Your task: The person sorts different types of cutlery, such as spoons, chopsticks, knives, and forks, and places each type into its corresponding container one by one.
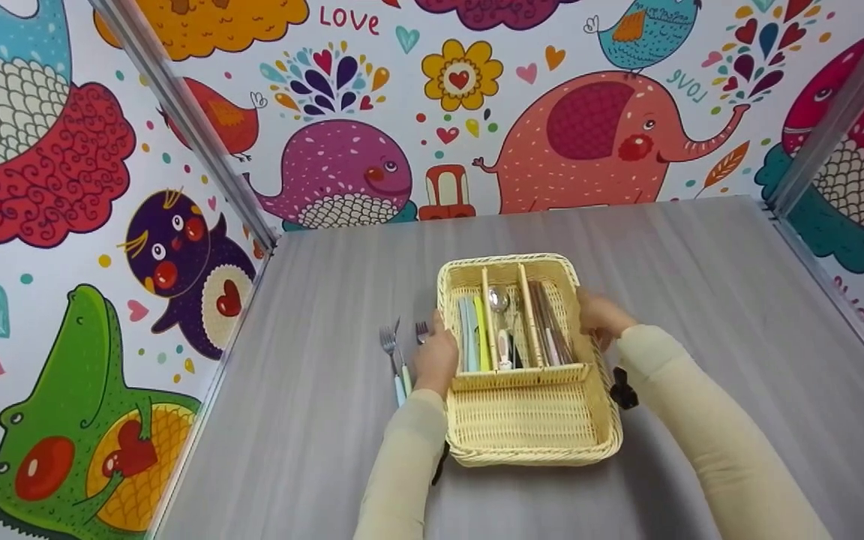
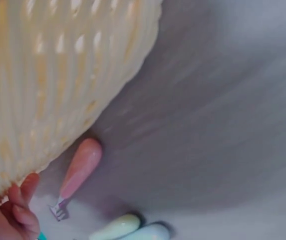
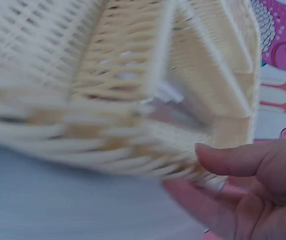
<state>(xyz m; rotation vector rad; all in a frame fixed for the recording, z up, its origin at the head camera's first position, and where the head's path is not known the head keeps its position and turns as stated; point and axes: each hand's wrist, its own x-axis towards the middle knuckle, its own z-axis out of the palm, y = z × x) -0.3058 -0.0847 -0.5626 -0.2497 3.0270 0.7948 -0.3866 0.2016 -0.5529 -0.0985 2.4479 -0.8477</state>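
Both hands hold a cream woven basket (image 1: 529,454) with several compartments. My left hand (image 1: 438,358) grips its left side, and in the left wrist view its fingers (image 2: 29,187) curl at the basket's lower edge. On the opposite side my right hand (image 1: 603,315) pinches the rim, thumb (image 3: 227,159) over it and fingers below. Blue and yellow-green handles (image 1: 484,334) lie in the left compartment, a spoon (image 1: 499,300) and other cutlery in the middle, brown chopsticks (image 1: 552,326) on the right. The wide front compartment holds nothing.
Left of the basket, a fork (image 1: 388,341) and other cutlery with blue and green handles lie on the grey table (image 1: 312,420). A pink-handled fork (image 2: 80,167) lies close beside the basket. Cartoon-printed walls (image 1: 462,150) enclose the table's back and sides.
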